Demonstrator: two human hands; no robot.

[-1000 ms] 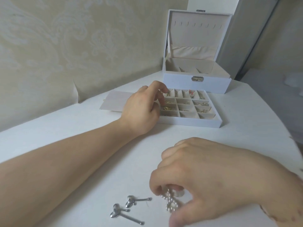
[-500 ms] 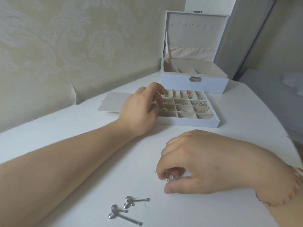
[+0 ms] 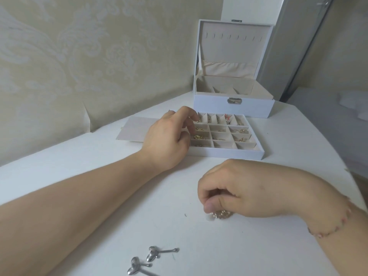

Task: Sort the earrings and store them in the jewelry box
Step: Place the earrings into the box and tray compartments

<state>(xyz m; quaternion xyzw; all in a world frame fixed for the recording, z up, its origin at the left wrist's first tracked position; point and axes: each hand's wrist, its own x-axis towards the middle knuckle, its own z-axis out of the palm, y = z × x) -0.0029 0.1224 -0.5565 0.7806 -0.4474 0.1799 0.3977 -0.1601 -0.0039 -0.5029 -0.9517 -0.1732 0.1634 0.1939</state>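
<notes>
Right hand (image 3: 249,188) pinches a pearl earring (image 3: 221,214) just above the bench (image 3: 99,186). Left hand (image 3: 169,136), fingers curled, rests at tray (image 3: 229,154) edge; grip unclear. Tray part-filled; silver earrings (image 3: 151,255) unsorted, box (image 3: 233,108) open.

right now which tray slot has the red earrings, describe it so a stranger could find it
Start at the open white jewelry box at the table's back. The divided tray lies before it. In its far row, second slot from the right, are the red earrings; neighbouring pieces look gold.
</notes>
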